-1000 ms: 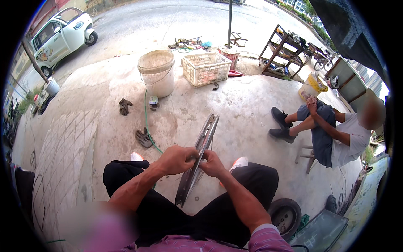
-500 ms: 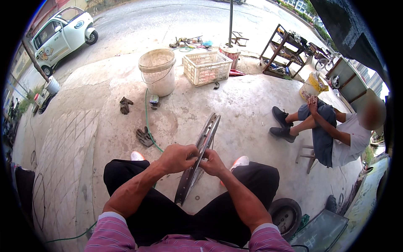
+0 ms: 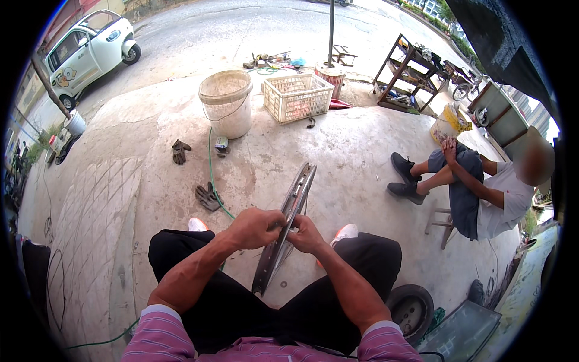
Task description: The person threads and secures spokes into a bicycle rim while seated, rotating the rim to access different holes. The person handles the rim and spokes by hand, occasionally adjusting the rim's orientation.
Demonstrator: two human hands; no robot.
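A metal wheel rim (image 3: 297, 193) stands nearly edge-on between my knees, its far end tilted up to the right. My left hand (image 3: 259, 228) is closed against the rim's left side, fingers curled in at its middle. Opposite it, my right hand (image 3: 307, 234) grips from the right side, fingertips tucked behind the metal. Whatever small part may lie between the fingertips is hidden. A small ring (image 3: 283, 283) lies on the ground by the rim's near end.
Ahead stand a dirty bucket (image 3: 232, 114) and a pale plastic crate (image 3: 295, 102). Dark gloves (image 3: 208, 196) and a green hose (image 3: 211, 163) lie left of the rim. A seated person (image 3: 470, 187) is at right, near a tool rack (image 3: 410, 75). A tire (image 3: 410, 314) lies by my right knee.
Almost nothing differs. My left hand has shifted very slightly against the rim; the wheel and my right hand keep their place.
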